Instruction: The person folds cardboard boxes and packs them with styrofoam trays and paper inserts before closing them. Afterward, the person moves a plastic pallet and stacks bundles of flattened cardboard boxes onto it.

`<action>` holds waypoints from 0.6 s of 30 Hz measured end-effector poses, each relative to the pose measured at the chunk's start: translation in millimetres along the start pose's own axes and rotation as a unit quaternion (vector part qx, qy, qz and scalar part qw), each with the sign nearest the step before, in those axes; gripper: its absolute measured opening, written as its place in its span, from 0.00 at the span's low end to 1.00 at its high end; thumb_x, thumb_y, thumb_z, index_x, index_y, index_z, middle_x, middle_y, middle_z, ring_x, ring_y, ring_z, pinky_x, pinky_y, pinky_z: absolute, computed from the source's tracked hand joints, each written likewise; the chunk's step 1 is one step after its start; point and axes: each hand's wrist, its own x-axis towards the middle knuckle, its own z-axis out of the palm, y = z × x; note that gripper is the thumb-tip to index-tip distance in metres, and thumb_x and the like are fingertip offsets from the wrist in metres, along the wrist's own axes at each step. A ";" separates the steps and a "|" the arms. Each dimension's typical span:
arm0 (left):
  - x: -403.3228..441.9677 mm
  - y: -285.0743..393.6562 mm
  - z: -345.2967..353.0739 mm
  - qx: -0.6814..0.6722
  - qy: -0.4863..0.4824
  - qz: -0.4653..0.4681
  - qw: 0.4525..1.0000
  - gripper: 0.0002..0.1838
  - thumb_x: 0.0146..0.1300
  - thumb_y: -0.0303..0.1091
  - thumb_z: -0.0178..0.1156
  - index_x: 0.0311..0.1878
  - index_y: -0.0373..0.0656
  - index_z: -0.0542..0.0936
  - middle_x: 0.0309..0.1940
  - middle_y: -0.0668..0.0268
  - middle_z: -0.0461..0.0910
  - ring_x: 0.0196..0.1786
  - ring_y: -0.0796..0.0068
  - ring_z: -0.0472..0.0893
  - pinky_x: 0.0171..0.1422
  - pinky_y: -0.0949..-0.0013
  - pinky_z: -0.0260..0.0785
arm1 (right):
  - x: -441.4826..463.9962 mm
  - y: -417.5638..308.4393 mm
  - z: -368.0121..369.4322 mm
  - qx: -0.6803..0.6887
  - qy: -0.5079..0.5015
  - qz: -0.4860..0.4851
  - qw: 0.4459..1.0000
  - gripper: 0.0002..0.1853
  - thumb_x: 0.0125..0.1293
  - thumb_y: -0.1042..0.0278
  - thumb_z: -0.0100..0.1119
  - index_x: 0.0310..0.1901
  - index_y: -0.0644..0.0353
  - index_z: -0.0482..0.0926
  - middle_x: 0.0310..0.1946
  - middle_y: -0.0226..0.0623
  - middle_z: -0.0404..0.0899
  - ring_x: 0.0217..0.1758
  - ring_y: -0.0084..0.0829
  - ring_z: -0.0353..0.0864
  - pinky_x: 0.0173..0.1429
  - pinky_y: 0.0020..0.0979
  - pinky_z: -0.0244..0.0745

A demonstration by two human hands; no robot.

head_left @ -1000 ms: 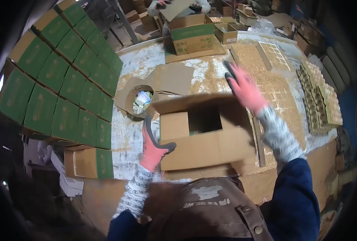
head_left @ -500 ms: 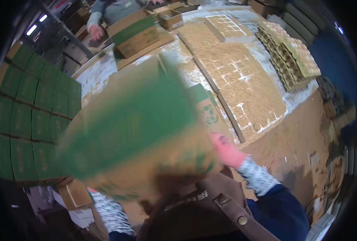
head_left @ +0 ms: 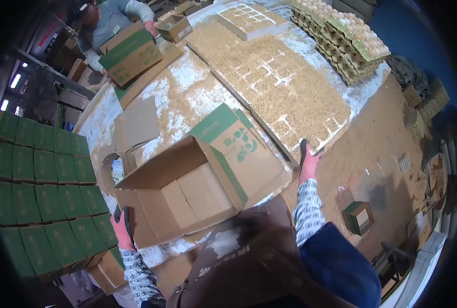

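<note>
- Head view: open brown cardboard box lay on the white, tan-flecked bench.
- Left pink-and-grey-gloved hand was at its left side; finger grip unclear.
- Right pink-and-grey-gloved hand was empty, fingers spread.

On the left, rows of green boxes are stacked in four tiers, with a round tub of blue-and-white packets and a plain cardboard sheet set near them on the worktable. At the far side, a green-banded carton is touched along its upper edge by a co-worker in a grey top, and a small open box is placed close by. Farther right, a white-gridded tray filled with brown granules is seen near stacked pulp trays topped with pale eggs, while a small green-and-brown box is seen on the brown floor.
</note>
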 end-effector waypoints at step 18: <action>17.9 5.1 26.8 -0.103 -0.065 0.096 0.988 0.14 0.60 0.34 0.55 0.43 0.34 0.79 0.25 0.70 0.78 0.26 0.79 0.73 0.32 0.70 0.67 | -135.4 -246.6 -122.2 -0.111 -0.388 -0.496 0.769 0.22 0.54 0.79 0.57 0.54 0.65 0.73 0.50 0.40 0.75 0.54 0.29 0.73 0.59 0.30 0.65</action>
